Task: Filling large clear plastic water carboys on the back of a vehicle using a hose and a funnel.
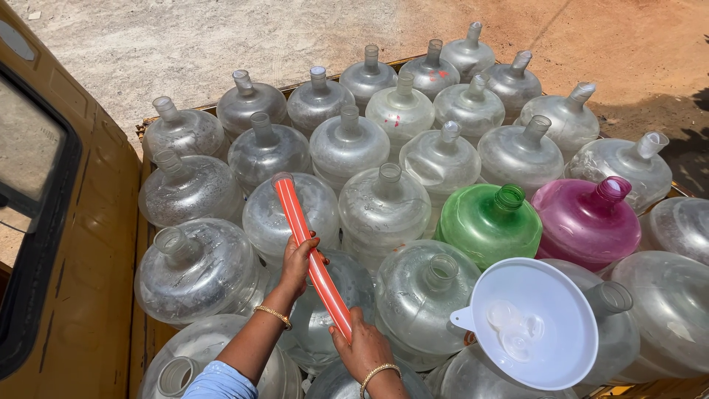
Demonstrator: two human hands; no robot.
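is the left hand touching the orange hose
Touching. The head view shows the left hand with its fingers wrapped around the orange hose, no gap visible.

An orange-red hose (310,255), faintly striped along its length, is held slanted across the clear water jugs, running from about five o'clock up to eleven o'clock. Its upper end is set at, and possibly just inside, the neck of a clear jug (289,214). Its lower end is hidden behind the hands.
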